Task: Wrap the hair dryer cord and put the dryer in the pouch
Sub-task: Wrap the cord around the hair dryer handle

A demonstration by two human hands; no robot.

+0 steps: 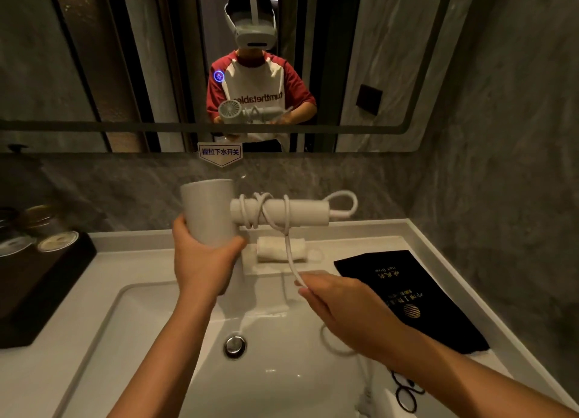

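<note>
Now we keep the cord point(289, 254) taut — right hand point(341, 305) pinching it, left hand point(200, 261) gripping the dryer point(210, 210) — laying turns snugly side by side.

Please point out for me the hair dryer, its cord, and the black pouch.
hair dryer point(208, 212): head view, on the barrel, above the left hand.
cord point(289, 254): head view, on the loose stretch hanging from the handle.
black pouch point(407, 295): head view, on its flat front face.

White dryer point(210, 212) held level, cord point(289, 245) partly wound round its handle.
Black pouch point(413, 298) lies flat at four o'clock.
</note>
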